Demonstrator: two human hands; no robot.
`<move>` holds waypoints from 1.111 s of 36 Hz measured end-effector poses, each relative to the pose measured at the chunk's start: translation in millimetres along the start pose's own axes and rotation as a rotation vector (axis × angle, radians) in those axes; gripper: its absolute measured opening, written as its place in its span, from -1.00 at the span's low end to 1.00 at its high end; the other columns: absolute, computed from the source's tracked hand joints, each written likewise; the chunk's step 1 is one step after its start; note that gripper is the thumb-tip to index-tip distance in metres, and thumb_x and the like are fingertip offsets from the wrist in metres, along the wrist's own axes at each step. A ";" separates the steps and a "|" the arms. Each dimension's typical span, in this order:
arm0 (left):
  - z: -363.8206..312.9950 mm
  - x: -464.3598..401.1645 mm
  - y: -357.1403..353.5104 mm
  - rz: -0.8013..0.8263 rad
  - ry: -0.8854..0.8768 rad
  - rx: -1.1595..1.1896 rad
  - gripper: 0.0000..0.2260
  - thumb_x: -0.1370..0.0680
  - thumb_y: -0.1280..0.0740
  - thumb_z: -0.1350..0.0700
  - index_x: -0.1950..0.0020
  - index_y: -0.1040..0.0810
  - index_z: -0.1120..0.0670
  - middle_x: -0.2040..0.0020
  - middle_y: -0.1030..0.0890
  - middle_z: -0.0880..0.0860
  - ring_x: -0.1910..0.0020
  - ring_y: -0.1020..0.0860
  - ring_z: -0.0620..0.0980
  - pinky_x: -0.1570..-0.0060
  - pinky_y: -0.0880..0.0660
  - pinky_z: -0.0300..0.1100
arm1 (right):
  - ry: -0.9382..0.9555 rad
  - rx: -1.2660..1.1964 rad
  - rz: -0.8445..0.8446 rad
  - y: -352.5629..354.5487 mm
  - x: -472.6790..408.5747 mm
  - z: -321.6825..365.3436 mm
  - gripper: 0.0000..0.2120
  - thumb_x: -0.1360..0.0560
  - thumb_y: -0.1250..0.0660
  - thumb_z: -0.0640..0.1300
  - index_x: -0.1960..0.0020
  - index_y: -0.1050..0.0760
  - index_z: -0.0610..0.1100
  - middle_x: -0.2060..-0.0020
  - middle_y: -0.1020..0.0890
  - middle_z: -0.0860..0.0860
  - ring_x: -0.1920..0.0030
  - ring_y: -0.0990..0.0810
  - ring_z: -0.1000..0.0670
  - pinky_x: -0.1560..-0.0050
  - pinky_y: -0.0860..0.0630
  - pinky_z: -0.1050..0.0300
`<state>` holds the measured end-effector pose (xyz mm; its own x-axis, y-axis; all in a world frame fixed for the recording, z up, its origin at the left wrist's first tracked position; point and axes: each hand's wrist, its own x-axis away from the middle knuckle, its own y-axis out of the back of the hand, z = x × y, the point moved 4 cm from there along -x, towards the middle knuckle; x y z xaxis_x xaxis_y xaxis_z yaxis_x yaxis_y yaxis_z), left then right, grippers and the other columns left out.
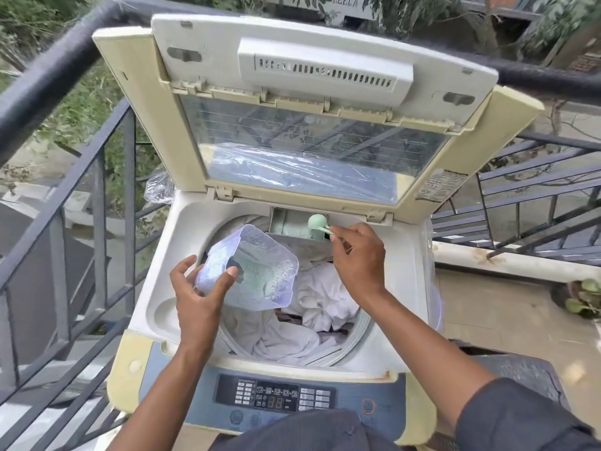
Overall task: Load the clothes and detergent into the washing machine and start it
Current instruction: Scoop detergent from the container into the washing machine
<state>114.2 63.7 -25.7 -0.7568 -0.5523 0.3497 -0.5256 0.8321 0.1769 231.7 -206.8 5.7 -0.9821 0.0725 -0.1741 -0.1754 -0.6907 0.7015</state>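
Nearest the camera lay the control panel [276,400] of the washing machine [153,271], its display lit with two digits, and no hand was near it. Just beyond, white clothes [312,307] were heaped in the drum, so loading looked done. Over the drum's left side the left hand [198,288] gripped a clear plastic detergent container [250,268], thumb pressed on its near wall and fingers curled behind, with the open mouth tipped up and toward the right. Pale powder clung inside it. Farther back and to the right, the right hand [357,252] pinched the handle of a pale green scoop [317,222] between thumb and fingertips. The scoop's long axis ran roughly left to right, handle toward the hand and bowl pointing left, and the bowl sat over the detergent drawer [286,227] at the rear rim of the tub, under the raised lid [309,125]. The drawer lay directly beneath and just beyond the scoop's bowl, so emptying it probably needed only a turn of the right wrist; whether powder remained in the bowl could not be seen.
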 end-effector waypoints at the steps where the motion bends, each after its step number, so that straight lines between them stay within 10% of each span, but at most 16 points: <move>1: -1.2 0.9 -0.6 0.004 0.005 0.013 -0.21 -0.23 -0.55 -0.37 -0.39 -0.36 -0.26 -0.40 -0.50 0.10 -0.39 -0.52 0.12 -0.44 -0.43 0.18 | -0.014 -0.020 -0.013 0.9 -0.6 0.7 -0.80 -0.57 -0.43 -0.20 -0.15 -0.74 -0.07 0.18 -0.59 0.02 0.20 -0.57 0.03 0.14 -0.51 0.19; 13: 3.3 7.2 1.7 0.106 0.034 0.082 -0.53 -0.35 -0.47 -0.33 -0.17 -0.62 -0.14 -0.22 -0.68 0.01 -0.29 -0.61 0.07 -0.36 -0.48 0.29 | -0.068 -0.358 0.255 3.8 31.5 48.9 -0.90 -0.56 -0.46 -0.12 0.01 -0.76 0.00 0.36 -0.66 0.19 0.35 -0.57 0.19 0.28 -0.52 0.22; 21: -1.6 34.3 -10.5 0.218 0.043 0.186 -0.38 -0.33 -0.40 -0.30 -0.27 -0.57 0.05 -0.11 -0.71 0.07 -0.08 -0.69 0.08 0.03 -0.61 -0.07 | 0.160 -0.014 0.477 -11.7 65.3 78.2 -0.79 -0.60 -0.31 0.11 -0.02 -0.72 0.12 0.04 -0.74 0.23 -0.11 -0.55 0.05 -0.19 -0.23 0.02; 27: 3.4 44.9 -7.4 0.225 0.114 0.262 -0.45 -0.37 -0.38 -0.31 -0.25 -0.61 -0.03 -0.26 -0.68 0.16 -0.27 -0.64 0.23 -0.25 -0.57 0.17 | 0.220 -0.043 0.172 14.8 76.6 71.4 -0.78 -0.54 -0.33 0.10 -0.03 -0.72 0.08 0.01 -0.70 0.17 -0.10 -0.54 0.02 -0.19 -0.44 -0.05; 34: 4.4 61.8 -14.9 0.223 0.163 0.362 -0.26 -0.37 -0.40 -0.40 -0.48 -0.50 -0.10 -0.49 -0.53 0.11 -0.39 -0.57 0.17 -0.38 -0.50 0.18 | -0.072 -0.155 0.177 39.4 88.9 33.8 -0.56 -0.59 -0.29 0.16 -0.44 -0.48 0.08 -0.30 -0.54 0.13 -0.30 -0.52 0.08 -0.34 -0.49 0.02; 40: -12.3 76.3 -45.3 0.273 0.140 0.417 -0.31 -0.38 -0.37 -0.36 -0.46 -0.51 -0.10 -0.46 -0.56 0.14 -0.37 -0.59 0.17 -0.42 -0.47 0.20 | -0.370 -0.414 0.265 52.9 103.3 14.9 -0.82 -0.66 -0.28 0.14 -0.25 -0.47 0.27 -0.20 -0.63 0.13 -0.25 -0.61 0.07 -0.25 -0.57 0.06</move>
<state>85.1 -15.5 4.3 -0.8435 -0.2822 0.4570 -0.4481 0.8387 -0.3093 120.0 -225.1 35.1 -0.9605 0.0538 0.2730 0.0466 -0.9361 0.3485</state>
